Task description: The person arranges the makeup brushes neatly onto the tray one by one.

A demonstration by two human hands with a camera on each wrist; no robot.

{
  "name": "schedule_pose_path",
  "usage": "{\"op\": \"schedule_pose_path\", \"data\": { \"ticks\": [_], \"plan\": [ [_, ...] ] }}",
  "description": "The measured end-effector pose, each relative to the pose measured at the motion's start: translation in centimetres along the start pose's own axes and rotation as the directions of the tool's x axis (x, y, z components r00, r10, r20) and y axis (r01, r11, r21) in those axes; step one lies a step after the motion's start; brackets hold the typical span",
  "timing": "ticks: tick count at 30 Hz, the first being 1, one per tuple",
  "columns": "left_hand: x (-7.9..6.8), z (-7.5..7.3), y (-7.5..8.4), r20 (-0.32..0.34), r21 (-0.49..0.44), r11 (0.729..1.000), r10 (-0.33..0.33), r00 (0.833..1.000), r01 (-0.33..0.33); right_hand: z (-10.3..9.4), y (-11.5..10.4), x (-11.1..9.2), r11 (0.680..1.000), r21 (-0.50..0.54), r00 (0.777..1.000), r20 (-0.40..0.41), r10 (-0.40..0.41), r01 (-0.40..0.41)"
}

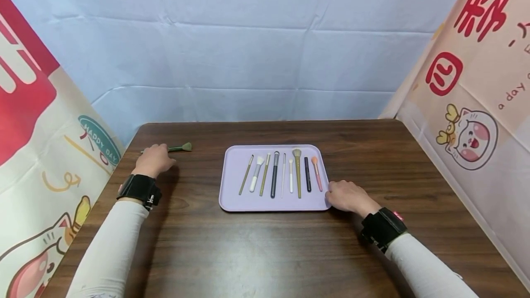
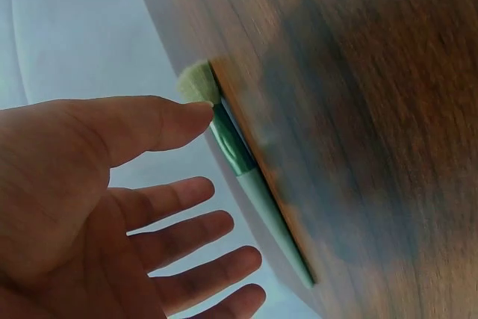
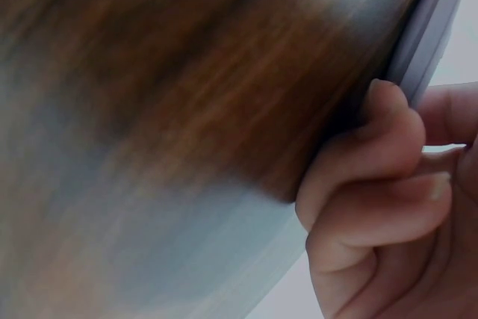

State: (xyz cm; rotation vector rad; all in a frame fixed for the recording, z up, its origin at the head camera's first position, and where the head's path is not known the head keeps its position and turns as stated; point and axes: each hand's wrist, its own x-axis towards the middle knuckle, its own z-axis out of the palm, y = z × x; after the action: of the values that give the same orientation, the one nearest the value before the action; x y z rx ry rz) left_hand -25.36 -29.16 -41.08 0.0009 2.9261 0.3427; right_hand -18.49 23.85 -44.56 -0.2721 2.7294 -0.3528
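A green-handled makeup brush lies on the table at the far left. My left hand is over its handle in the head view. In the left wrist view that hand has its fingers spread beside the brush, with the thumb tip near the bristles. My right hand holds the right edge of a lilac tray, near its front corner. In the right wrist view its curled fingers are at the tray's rim. Several makeup brushes lie side by side on the tray, including a large olive one.
The dark wood table has its far edge close to a pale blue cloth backdrop. Printed cloths hang at the left and right sides. Black bands are worn on both wrists.
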Motion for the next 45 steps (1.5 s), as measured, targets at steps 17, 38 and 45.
{"op": "schedule_pose_path", "data": {
  "ticks": [17,38,45],
  "plan": [
    [2.4,-0.5,-0.7,-0.016,0.024,0.998,0.051,0.999,-0.05,0.1,-0.2,-0.2,1.0,-0.014,1.0,-0.011,-0.002,0.002],
    [4.7,0.1,-3.7,-0.002,0.067,0.993,0.094,0.996,-0.093,0.0,-0.4,-0.2,1.0,-0.001,1.0,-0.012,0.0,0.0],
    [5.6,0.5,-4.3,0.0,0.09,0.987,0.135,0.991,-0.135,-0.1,-0.4,-0.3,1.0,0.005,1.0,-0.018,-0.001,0.001]
  ]
}}
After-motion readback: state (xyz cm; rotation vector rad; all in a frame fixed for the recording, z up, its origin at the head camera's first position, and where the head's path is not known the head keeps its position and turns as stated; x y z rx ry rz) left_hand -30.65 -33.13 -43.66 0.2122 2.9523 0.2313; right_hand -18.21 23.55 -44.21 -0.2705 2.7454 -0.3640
